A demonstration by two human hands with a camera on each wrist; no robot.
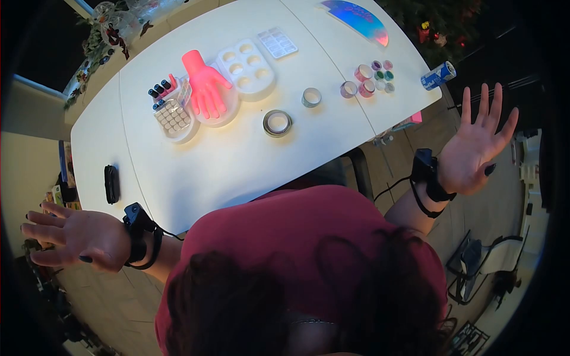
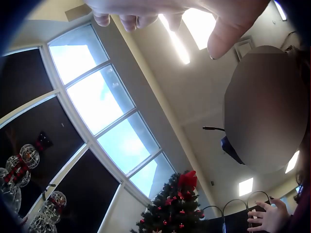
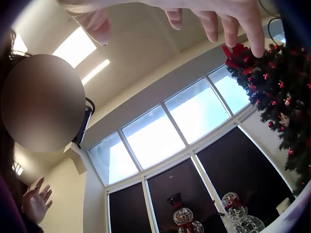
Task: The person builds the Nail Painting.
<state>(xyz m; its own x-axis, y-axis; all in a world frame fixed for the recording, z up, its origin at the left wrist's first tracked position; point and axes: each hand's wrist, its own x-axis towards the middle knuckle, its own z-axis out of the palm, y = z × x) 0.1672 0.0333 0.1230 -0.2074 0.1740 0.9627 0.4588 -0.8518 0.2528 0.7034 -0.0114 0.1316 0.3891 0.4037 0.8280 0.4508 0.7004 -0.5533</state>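
My left hand (image 1: pixel 83 237) is held out past the table's left end, palm up, fingers spread and holding nothing. The nearest thing to it is a small black case (image 1: pixel 111 184) on the tabletop. Off the right end, my right hand (image 1: pixel 475 148) is raised with its palm showing, its fingers straight and apart. A blue cylindrical can (image 1: pixel 438 76) lies on its side at the table edge near that hand. In the left wrist view, the left fingers (image 2: pixel 129 22) show against the ceiling; the right fingers (image 3: pixel 209 26) do likewise in the right wrist view.
On the white table (image 1: pixel 196 190) are a pink model hand (image 1: pixel 208 86), a white tray with round wells (image 1: pixel 261 86), dark-capped bottles (image 1: pixel 159 90), a grey tape roll (image 1: pixel 288 123), a smaller roll (image 1: pixel 312 97), several small pots (image 1: pixel 367 89) and a shiny fan-shaped piece (image 1: pixel 359 21).
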